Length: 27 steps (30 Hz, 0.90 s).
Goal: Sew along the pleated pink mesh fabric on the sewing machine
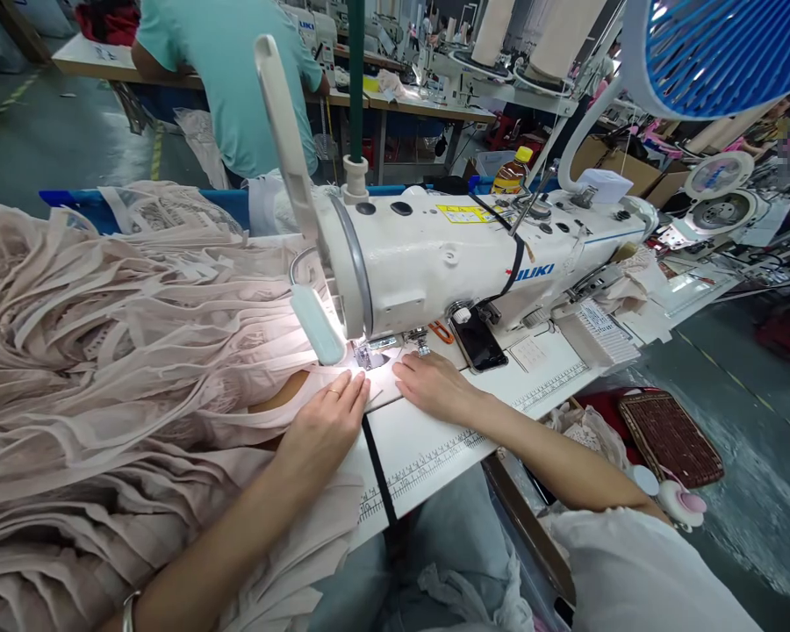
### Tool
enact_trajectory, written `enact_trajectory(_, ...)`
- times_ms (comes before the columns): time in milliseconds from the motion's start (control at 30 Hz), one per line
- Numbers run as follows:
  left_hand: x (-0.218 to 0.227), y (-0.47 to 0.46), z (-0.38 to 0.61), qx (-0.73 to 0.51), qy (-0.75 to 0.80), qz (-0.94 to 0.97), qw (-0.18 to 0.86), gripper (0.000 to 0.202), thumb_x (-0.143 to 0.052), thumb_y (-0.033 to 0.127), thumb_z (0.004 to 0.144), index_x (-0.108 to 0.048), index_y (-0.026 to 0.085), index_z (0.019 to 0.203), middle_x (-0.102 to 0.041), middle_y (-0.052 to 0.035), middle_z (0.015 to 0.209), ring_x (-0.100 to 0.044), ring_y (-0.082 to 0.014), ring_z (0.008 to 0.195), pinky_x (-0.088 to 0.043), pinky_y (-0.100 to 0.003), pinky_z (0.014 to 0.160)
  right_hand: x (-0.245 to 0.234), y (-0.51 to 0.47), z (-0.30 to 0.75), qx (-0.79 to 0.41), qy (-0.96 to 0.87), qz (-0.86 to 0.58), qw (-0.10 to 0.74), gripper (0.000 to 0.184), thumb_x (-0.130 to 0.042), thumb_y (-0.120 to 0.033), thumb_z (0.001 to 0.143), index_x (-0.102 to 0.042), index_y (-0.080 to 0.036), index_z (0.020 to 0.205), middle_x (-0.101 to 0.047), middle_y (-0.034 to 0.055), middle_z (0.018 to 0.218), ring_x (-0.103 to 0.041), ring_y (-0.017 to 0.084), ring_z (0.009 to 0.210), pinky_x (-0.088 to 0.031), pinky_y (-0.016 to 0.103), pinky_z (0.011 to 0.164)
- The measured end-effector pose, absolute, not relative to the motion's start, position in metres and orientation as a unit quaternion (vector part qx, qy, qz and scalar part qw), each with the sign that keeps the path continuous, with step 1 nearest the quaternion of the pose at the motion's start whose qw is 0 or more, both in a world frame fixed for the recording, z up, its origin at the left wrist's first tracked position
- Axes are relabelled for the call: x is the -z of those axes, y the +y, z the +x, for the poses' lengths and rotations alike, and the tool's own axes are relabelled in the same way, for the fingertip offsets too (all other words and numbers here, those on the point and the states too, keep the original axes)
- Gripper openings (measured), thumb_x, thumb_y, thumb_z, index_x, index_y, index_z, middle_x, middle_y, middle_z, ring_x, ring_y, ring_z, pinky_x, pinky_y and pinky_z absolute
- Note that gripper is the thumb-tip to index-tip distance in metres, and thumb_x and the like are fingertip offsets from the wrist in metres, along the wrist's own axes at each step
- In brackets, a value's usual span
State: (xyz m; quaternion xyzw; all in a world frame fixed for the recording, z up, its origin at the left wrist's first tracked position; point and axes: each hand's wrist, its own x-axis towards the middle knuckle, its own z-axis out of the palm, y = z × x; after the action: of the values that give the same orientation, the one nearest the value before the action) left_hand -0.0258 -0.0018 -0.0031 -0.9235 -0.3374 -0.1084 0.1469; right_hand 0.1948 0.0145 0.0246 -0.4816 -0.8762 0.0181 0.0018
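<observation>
A white sewing machine (pixel 427 254) stands on the table before me, its lamp lighting the needle area. Under the presser foot (pixel 369 355) lies a pale pink piece of fabric (pixel 319 379). My left hand (pixel 329 412) rests flat on this fabric, fingers stretched out just left of the foot. On the other side, my right hand (pixel 434 386) lies with extended fingertips at the fabric's edge, close to the foot. Neither hand grips anything that I can see. The needle itself is too small to make out.
Piled pale pink garments (pixel 138 351) cover the table's left side. A black phone (pixel 479 341) and orange-handled snips (pixel 441 332) lie beneath the machine arm. A printed ruler strip (pixel 427 465) runs along the front edge. A blue fan (pixel 717 53) hangs upper right; a person in teal (pixel 237 79) sits beyond.
</observation>
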Motion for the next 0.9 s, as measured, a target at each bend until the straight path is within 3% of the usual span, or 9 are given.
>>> enact_trajectory(100, 0.007, 0.004, -0.028, 0.133, -0.319, -0.929, 0.130, 0.041, -0.036, 0.001, 0.093, -0.064, 0.006, 0.122, -0.070, -0.0159, 0.125, -0.064, -0.0273, 0.119, -0.053, -0.038, 0.097, -0.021, 0.024, 0.180, -0.066, -0.855, -0.514, 0.020, 0.015, -0.046, -0.022, 0.101, -0.060, -0.015, 0.101, -0.067, 0.0092, 0.095, -0.059, 0.020, 0.081, -0.040, 0.031, 0.073)
enact_trajectory(200, 0.013, 0.012, -0.033, 0.190, -0.343, -0.918, 0.061, 0.041, -0.037, 0.002, 0.093, -0.064, 0.008, 0.123, -0.070, -0.0154, 0.126, -0.065, -0.0261, 0.120, -0.055, -0.039, 0.098, -0.014, 0.034, 0.169, -0.146, -0.814, -0.557, 0.073, 0.012, -0.049, -0.022, 0.098, -0.059, -0.018, 0.092, -0.065, 0.0036, 0.080, -0.058, 0.019, 0.072, -0.039, 0.028, 0.067)
enact_trajectory(333, 0.019, 0.016, -0.033, 0.296, -0.449, -0.843, -0.025, 0.036, -0.040, 0.012, 0.097, -0.066, 0.014, 0.121, -0.073, -0.0110, 0.122, -0.069, -0.0235, 0.113, -0.057, -0.040, 0.099, -0.005, 0.038, 0.168, -0.216, -0.773, -0.577, 0.151, 0.016, -0.050, -0.020, 0.095, -0.055, -0.022, 0.079, -0.061, -0.0010, 0.068, -0.057, 0.017, 0.067, -0.040, 0.027, 0.068)
enact_trajectory(433, 0.020, 0.009, -0.025, 0.334, -0.424, -0.839, -0.064, 0.037, -0.039, 0.012, 0.098, -0.066, 0.016, 0.122, -0.074, -0.0078, 0.122, -0.070, -0.0193, 0.112, -0.058, -0.036, 0.098, -0.002, 0.037, 0.173, -0.233, -0.762, -0.572, 0.194, 0.014, -0.049, -0.020, 0.093, -0.055, -0.022, 0.080, -0.062, -0.0010, 0.069, -0.058, 0.017, 0.068, -0.040, 0.027, 0.069)
enact_trajectory(600, 0.020, -0.005, -0.014, 0.233, -0.346, -0.909, 0.006, 0.048, -0.034, -0.003, 0.090, -0.064, 0.010, 0.125, -0.070, -0.0117, 0.129, -0.061, -0.0222, 0.128, -0.050, -0.039, 0.109, -0.001, 0.036, 0.177, -0.235, -0.762, -0.562, 0.220, 0.015, -0.047, -0.023, 0.090, -0.055, -0.022, 0.078, -0.061, -0.0006, 0.069, -0.056, 0.016, 0.066, -0.040, 0.027, 0.066)
enact_trajectory(700, 0.017, -0.007, -0.014, 0.182, -0.337, -0.922, 0.062, 0.044, -0.037, 0.000, 0.091, -0.062, 0.003, 0.127, -0.068, -0.0154, 0.131, -0.058, -0.0272, 0.131, -0.048, -0.041, 0.110, -0.001, 0.036, 0.175, -0.228, -0.763, -0.564, 0.219, 0.015, -0.046, -0.024, 0.091, -0.055, -0.022, 0.078, -0.060, -0.0008, 0.067, -0.054, 0.016, 0.064, -0.039, 0.027, 0.065)
enact_trajectory(900, 0.015, -0.006, -0.012, 0.151, -0.344, -0.921, 0.104, 0.045, -0.035, 0.000, 0.092, -0.060, 0.001, 0.129, -0.065, -0.0179, 0.134, -0.059, -0.0288, 0.130, -0.047, -0.041, 0.109, 0.000, 0.036, 0.174, -0.209, -0.770, -0.566, 0.208, 0.017, -0.048, -0.022, 0.092, -0.056, -0.022, 0.078, -0.060, -0.0007, 0.067, -0.055, 0.017, 0.064, -0.039, 0.027, 0.064)
